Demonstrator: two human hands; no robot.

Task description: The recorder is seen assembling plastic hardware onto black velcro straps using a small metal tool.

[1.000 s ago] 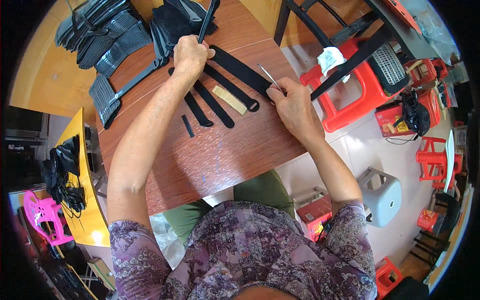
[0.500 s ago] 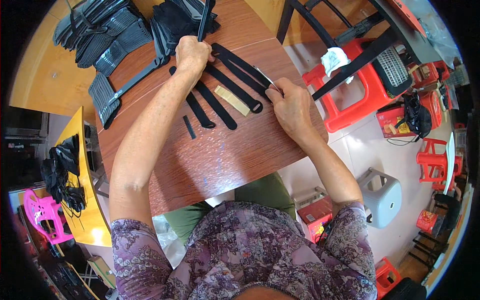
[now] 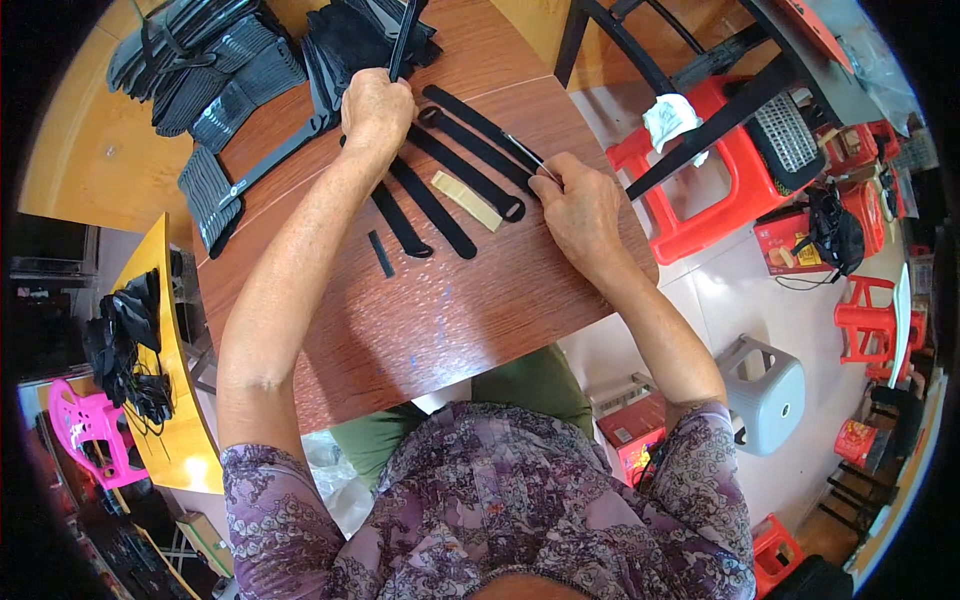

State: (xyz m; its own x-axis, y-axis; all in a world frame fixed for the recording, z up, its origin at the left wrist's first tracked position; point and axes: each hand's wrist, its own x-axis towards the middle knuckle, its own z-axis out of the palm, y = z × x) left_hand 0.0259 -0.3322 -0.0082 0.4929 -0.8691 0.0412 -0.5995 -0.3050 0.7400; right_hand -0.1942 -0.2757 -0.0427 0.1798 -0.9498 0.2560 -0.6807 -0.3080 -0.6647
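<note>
At the far end of the wooden desk (image 3: pixel 440 330), the left hand (image 3: pixel 375 110) is clenched around a thin black strip (image 3: pixel 402 35) rising from a heap of black fabric pieces (image 3: pixel 350 40); its fingers hide the strip's lower end. The right hand (image 3: pixel 585 205) pinches a slim metal tool (image 3: pixel 525 155), its tip resting on a long black strap (image 3: pixel 470 160). More straps (image 3: pixel 430 205) lie between the hands, near a tan strip (image 3: pixel 465 200). The desk's near half is bare wood, the right hand close to its right edge
</note>
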